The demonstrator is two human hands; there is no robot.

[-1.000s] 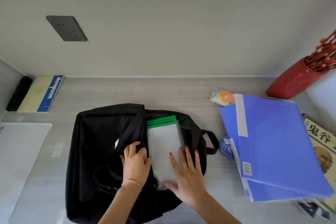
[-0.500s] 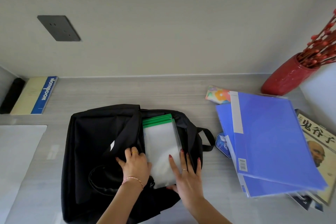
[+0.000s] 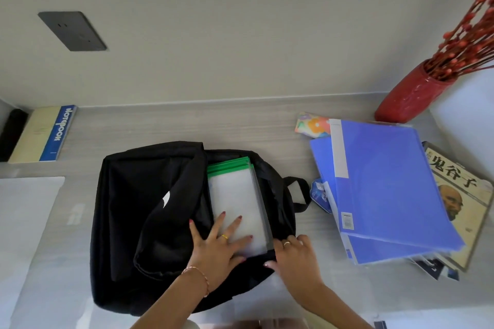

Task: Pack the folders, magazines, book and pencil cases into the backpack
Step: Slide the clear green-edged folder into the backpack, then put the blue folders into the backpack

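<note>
**Two hands seating the translucent folders in the open backpack**

Two hands are working at the mouth of the backpack (image 3: 128,211). The left hand (image 3: 216,251) is lying flat with fingers spread and straight on the face of the translucent folders (image 3: 235,203), pressing them down; half a second ago it was gripping the bag's fabric beside them. The right hand (image 3: 296,259), which was then flat on the folders, is now sitting at the bag's near right rim, its fingers curled over the black edge just beside the folders' lower corner; whether it is truly pinching the fabric cannot be told. This exchange of roles is suggesting that the folders are nearly seated and the opening is being widened around them, so the first item is close to packed.

The folders are thin, frosted plastic sleeves with green top bands, rectangular and stiff, lying inside the main compartment with their green ends towards the wall. The backpack is soft matt black cloth, slumping flat on the pale wood-grain worktop (image 3: 240,125), its carry loop pointing right.

Waiting to the right, well apart from the bag, are two glossy blue folders (image 3: 387,184) stacked askew over a book (image 3: 465,195) with a printed paper cover, magazine corners showing beneath. A flower-patterned pencil case (image 3: 311,125) and a blue one (image 3: 319,195) are peeping from under the blue stack.
</note>
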